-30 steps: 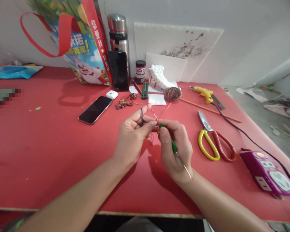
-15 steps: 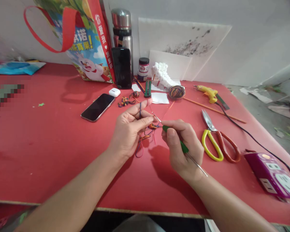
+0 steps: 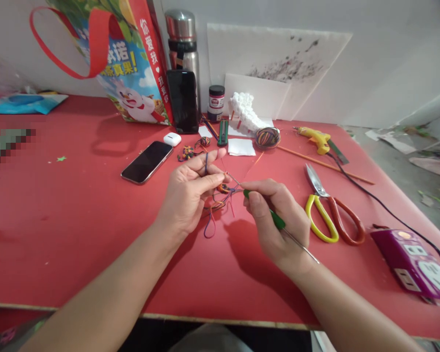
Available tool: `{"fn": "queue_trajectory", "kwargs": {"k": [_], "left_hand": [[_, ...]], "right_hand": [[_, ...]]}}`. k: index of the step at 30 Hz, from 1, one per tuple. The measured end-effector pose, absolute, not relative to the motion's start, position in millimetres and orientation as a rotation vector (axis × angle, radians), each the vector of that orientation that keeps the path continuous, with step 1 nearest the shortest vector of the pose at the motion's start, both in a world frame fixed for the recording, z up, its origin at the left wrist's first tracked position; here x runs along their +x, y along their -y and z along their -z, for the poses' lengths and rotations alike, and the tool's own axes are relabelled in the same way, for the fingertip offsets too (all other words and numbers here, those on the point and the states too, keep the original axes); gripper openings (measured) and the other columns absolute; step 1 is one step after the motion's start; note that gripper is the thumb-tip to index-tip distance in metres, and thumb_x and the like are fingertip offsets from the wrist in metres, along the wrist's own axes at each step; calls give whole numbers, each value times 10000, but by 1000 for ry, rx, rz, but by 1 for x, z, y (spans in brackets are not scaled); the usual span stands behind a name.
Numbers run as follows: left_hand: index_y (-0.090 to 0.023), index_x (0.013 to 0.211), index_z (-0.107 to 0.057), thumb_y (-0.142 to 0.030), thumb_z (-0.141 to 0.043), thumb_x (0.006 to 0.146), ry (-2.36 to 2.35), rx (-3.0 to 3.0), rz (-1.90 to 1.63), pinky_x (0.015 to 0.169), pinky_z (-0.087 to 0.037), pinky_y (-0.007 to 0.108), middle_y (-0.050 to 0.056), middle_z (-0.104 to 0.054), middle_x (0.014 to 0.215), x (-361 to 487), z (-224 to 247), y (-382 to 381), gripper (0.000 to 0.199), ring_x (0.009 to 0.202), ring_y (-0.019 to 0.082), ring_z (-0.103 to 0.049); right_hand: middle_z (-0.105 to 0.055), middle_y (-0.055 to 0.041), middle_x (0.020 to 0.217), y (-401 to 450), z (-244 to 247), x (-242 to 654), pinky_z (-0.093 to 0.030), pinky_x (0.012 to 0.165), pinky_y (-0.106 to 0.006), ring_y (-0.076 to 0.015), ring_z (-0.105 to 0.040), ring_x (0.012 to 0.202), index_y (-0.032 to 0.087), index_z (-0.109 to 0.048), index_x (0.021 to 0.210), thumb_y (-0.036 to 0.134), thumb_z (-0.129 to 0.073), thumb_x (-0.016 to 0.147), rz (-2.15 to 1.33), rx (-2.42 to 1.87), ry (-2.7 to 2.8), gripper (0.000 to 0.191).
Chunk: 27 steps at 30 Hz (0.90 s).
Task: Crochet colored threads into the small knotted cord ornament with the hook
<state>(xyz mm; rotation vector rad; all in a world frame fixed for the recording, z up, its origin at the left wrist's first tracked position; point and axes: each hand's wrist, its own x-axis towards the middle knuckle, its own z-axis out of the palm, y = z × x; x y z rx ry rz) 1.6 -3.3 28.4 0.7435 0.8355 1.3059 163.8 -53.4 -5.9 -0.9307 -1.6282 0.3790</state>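
Note:
My left hand pinches a small piece of multicoloured yarn work between thumb and fingers, and a dark strand wraps round one raised finger. Loose yarn ends hang below it in a loop. My right hand is closed round the green handle of a thin metal hook. The hook's tip meets the yarn at my left thumb and fingertip. Behind the hands lies a ball of multicoloured yarn, with a thin orange strand running from near it towards the hands.
On the red table are a phone, white earbud case, scissors, yellow glue gun and purple power strip. A bag, flask, upright black phone and jar stand behind.
My left hand has shifted slightly left with the yarn piece. The hook has moved slightly in my right hand, and its tip now sits closer to the left thumb. The whole view has shifted a little.

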Motion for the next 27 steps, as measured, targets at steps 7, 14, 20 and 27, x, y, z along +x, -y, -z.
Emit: {"fn": "queue_trajectory", "kwargs": {"k": [7, 14, 20, 27], "left_hand": [[-147, 868, -833, -56, -853, 624, -876, 781, -1290, 581, -532, 136, -31, -719, 730, 1, -30, 1, 261, 664, 93, -740], [-143, 883, -839, -58, -847, 624, -891, 817, -1301, 552, -525, 122, -37, -704, 718, -1, -28, 1, 272, 648, 83, -734], [-150, 852, -824, -63, -840, 625, -921, 842, -1295, 522, -513, 132, -25, -712, 733, -1, -29, 3, 243, 661, 91, -721], [-150, 807, -799, -90, -831, 608, -963, 867, -1291, 554, -531, 152, -12, -726, 765, -1, -29, 1, 210, 661, 95, -713]], "right_hand": [[-704, 19, 859, 54, 4, 166, -519, 654, -243, -93, -638, 706, 204, -730, 1159, 154, -601, 1087, -434, -943, 1620, 156], [-696, 31, 826, 53, 3, 167, -526, 644, -230, -87, -646, 695, 210, -737, 1109, 163, -610, 1084, -500, -956, 1589, 137], [-697, 33, 824, 53, 3, 167, -516, 636, -232, -87, -650, 693, 213, -736, 1099, 155, -613, 1076, -480, -958, 1585, 138], [-710, 23, 826, 53, 3, 167, -518, 631, -245, -99, -659, 697, 210, -736, 1103, 157, -609, 1077, -495, -956, 1589, 140]]}}
